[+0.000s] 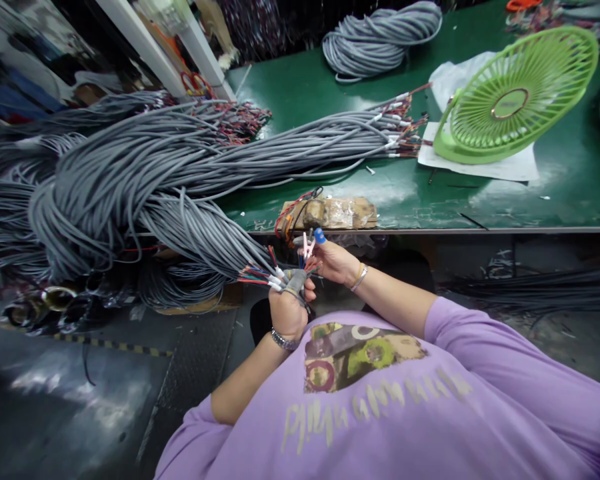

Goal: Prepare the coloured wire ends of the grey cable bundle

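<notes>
My left hand (pixel 287 312), with a metal watch at its wrist, is closed around the ends of several grey cables (pixel 207 230) just below the bench edge. Grey wrapping covers some of its fingers. Thin coloured wires (pixel 254 275) and white sleeves stick out beside that hand. My right hand (pixel 336 262) wears a blue finger cover (pixel 320 235) and is closed, pinching at the stripped wire ends (pixel 311 264) that fan out above the left hand. A small pale pink piece (pixel 307 245) stands up between the hands; its kind is unclear.
A large bundle of grey cables (pixel 115 160) hangs over the green bench (pixel 400 183). A worn wooden block (pixel 337 212) lies at the bench edge. Behind are a green fan (pixel 510 103) on paper, a coiled cable (pixel 380 40) and red-handled scissors (pixel 196 85).
</notes>
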The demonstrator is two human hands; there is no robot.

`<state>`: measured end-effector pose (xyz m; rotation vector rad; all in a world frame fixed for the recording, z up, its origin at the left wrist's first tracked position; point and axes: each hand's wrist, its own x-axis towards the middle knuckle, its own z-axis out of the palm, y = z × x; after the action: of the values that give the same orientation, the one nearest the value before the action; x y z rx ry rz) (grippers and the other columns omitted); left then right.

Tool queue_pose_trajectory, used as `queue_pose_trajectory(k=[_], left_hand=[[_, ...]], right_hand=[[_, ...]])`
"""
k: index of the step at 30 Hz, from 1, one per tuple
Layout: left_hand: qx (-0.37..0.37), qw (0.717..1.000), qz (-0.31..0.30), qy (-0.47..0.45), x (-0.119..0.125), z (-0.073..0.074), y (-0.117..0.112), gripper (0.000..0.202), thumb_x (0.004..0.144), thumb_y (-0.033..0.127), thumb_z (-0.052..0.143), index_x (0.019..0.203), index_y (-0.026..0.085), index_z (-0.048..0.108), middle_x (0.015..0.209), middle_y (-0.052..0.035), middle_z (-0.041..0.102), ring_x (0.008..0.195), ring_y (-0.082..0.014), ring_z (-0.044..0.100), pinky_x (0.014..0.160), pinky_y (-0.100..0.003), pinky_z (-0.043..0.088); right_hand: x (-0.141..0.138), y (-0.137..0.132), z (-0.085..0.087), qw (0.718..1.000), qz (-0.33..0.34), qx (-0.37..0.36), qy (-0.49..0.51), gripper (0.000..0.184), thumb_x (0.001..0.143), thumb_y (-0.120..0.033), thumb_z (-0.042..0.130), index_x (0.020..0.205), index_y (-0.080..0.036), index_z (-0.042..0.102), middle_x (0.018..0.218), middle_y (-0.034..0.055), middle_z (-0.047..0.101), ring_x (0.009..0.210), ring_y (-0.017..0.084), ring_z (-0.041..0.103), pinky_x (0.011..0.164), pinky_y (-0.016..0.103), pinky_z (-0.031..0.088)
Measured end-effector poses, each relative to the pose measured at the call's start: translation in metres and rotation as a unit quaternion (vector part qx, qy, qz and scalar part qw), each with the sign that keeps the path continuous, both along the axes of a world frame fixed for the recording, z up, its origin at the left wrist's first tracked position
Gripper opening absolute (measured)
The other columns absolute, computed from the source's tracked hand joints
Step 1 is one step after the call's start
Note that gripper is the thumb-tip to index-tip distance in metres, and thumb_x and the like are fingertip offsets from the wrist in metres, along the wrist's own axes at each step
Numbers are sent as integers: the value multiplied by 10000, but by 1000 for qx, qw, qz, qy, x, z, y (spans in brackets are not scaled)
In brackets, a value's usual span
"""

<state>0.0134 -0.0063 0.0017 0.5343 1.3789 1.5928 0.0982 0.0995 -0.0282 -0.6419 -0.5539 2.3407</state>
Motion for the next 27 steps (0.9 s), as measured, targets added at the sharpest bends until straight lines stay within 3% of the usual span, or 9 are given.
queue_pose_trajectory(k=[8,14,18,23,27], left_hand=[[8,1000,-4,1,-2,0,-2,243,659,330,752,702,144,602,526,29,613,373,-55,498,389,-159,369],[-10,1000,3,5,-2,-1,-2,254,653,339,750,693,147,588,528,31,613,372,-53,503,379,-150,348],[-3,1000,7,-1,-2,-1,-3,271,643,348,762,691,148,586,523,33,608,369,-52,495,380,-153,354],[-2,1000,4,4,-2,-1,-2,282,644,364,760,682,148,583,523,33,603,371,-50,496,380,-152,351],[-3,1000,3,5,-1,-2,-1,287,641,366,765,682,148,583,515,35,599,370,-50,495,379,-150,356]], right_hand=[[-4,-5,3,996,-52,54,-40,557,872,-654,511,833,-128,690,574,5,584,452,76,409,459,205,357],[-11,-2,2,998,-54,18,-14,565,807,-700,564,814,-144,664,633,14,616,448,69,398,446,205,347],[-7,-2,1,996,-77,37,-26,562,866,-687,484,759,-160,647,641,24,634,472,76,427,443,194,345],[1,-4,-3,999,-35,37,-5,490,898,-613,510,773,-161,650,753,38,688,507,78,461,472,195,384],[-3,-4,2,1000,-14,10,8,460,872,-600,565,794,-155,649,721,35,675,518,93,494,499,212,422]])
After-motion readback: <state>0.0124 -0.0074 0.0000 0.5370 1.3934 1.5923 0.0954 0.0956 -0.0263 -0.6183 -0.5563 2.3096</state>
